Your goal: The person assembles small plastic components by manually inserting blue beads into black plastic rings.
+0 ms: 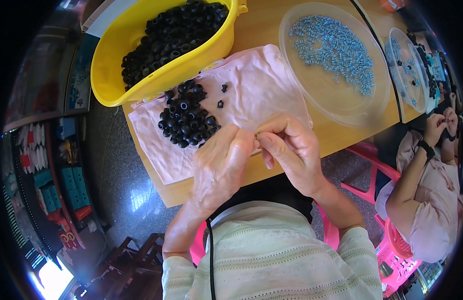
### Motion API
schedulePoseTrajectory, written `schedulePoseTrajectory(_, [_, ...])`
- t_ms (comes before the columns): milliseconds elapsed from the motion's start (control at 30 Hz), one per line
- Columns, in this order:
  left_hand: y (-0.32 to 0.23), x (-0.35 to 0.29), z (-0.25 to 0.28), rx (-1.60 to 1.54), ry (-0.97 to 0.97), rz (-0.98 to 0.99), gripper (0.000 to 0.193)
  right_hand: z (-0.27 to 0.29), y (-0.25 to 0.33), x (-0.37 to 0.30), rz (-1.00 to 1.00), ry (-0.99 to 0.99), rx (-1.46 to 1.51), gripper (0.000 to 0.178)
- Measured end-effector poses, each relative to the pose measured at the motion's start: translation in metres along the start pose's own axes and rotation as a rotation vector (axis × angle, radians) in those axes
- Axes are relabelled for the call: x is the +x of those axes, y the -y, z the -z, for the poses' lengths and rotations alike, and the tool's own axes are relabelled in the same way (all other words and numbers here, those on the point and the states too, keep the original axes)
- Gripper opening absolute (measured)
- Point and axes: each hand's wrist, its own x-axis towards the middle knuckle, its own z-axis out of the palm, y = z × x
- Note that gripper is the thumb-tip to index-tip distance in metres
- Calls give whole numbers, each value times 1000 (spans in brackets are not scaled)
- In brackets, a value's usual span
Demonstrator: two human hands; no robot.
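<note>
My left hand (219,162) and my right hand (291,152) meet over the near edge of a pink cloth (251,82), thumbs and fingertips pinched together. A tiny piece (256,135) shows between the fingertips; most of it is hidden, and I cannot make out its kind. Just beyond my left hand lies a pile of rounded black plastic pieces with holes (184,117), which look like cord-lock bodies. Two smaller black pieces lie apart from the pile, one a stepped plug (224,88) and the other a squarish one (220,104).
A yellow tub (109,75) full of similar black pieces stands at the far left. To the right, a translucent round tray (336,107) holds many small bluish coils resembling springs. Another tray (416,102) lies beyond. A co-worker (426,195) sits at the right by pink plastic chairs (391,245).
</note>
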Motion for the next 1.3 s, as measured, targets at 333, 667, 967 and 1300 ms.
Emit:
schedulePoseTrajectory(333, [-4,-2,11,-277,-99,271,26,-1,5,-1,-75,-13,145,10])
schedulePoseTrajectory(667, [5,-3,10,-116,-126,-49,43,0,6,-1,-129,12,214,13])
schedulePoseTrajectory(967, [11,-7,10,-1,-38,-131,35,-2,4,-2,-52,41,53,12])
schedulePoseTrajectory(1300, [-6,-2,16,-425,3,552,8,0,1,2,260,-23,-406,10])
